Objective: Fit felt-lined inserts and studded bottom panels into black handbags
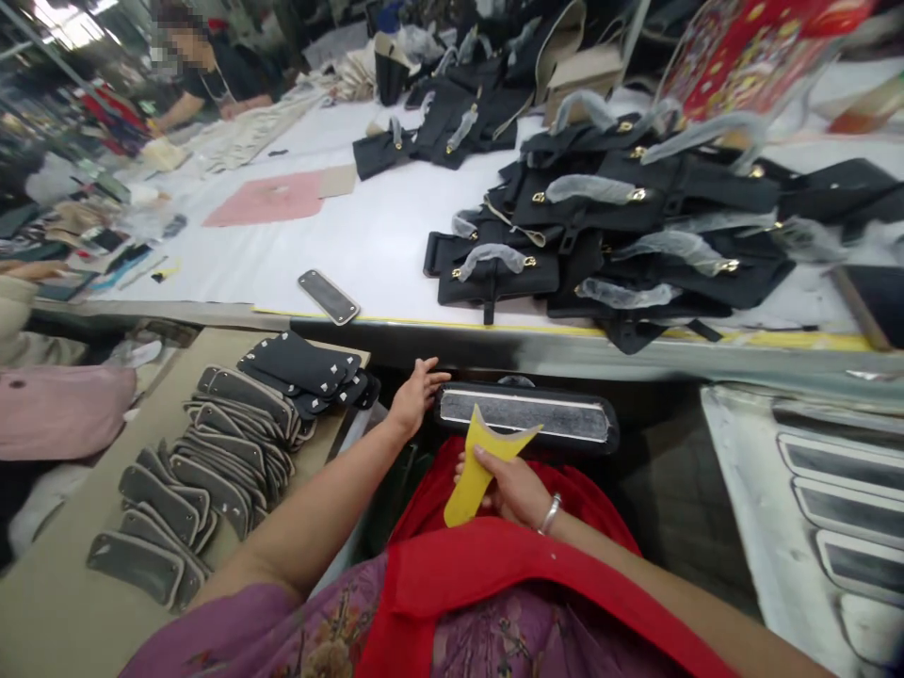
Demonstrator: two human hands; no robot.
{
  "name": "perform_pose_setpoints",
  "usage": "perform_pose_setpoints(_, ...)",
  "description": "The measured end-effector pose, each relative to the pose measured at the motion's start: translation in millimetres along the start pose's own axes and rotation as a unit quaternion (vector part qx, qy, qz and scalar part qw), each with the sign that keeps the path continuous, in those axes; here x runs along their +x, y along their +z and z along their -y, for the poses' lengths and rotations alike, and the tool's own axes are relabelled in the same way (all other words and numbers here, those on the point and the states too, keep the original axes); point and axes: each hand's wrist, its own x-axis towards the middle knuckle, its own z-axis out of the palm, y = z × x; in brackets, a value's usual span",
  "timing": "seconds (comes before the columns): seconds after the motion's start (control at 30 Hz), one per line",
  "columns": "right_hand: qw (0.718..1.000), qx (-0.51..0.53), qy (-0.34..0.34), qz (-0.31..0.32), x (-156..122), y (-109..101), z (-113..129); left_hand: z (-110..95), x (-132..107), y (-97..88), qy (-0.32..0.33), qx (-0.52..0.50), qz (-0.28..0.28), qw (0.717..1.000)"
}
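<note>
A long black rounded panel point(526, 415) with a grey middle lies across my lap, just below the table edge. My left hand point(415, 394) reaches to its left end with fingers stretched out, touching or nearly touching it. My right hand point(512, 487) is closed on a yellow plastic scraper point(478, 463), whose forked tip rests on the panel's near edge. A red cloth point(494, 556) covers my lap beneath both.
Several similar grey and black panels point(212, 452) are fanned on a brown board at left. One panel point(329, 297) lies on the white table point(367, 235). Black bags with wrapped handles point(621, 235) are heaped at the right. Another person point(204, 80) works at the far left.
</note>
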Motion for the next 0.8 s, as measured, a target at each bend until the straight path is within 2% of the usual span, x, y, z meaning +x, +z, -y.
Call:
perform_pose_setpoints(0.1,0.997,0.003,-0.069,-0.042,-18,-7,1,14,-12,-21.6,-0.054,-0.087,0.053,0.993)
perform_pose_setpoints(0.2,0.987,-0.031,-0.14,-0.069,-26,-5,7,30,-23,-30.3,-0.045,-0.142,0.095,0.984)
perform_pose_setpoints(0.3,0.966,-0.098,-0.222,-0.095,-21,7,20,38,-27,-31.6,-0.032,-0.177,0.102,0.978)
perform_pose_setpoints(0.43,0.948,-0.081,-0.287,-0.108,4,34,44,36,-28,-35.0,-0.035,-0.171,0.107,0.979)
perform_pose_setpoints(0.57,0.937,-0.048,-0.341,-0.063,44,65,65,32,-27,-39.1,-0.035,-0.166,0.125,0.978)
perform_pose_setpoints(0.67,0.933,-0.01,-0.358,-0.039,71,83,76,33,-25,-39.5,0.003,-0.142,0.139,0.98)
perform_pose_setpoints(0.8,0.928,0.022,-0.365,-0.068,98,99,84,39,-22,-37.9,0.059,-0.07,0.129,0.987)
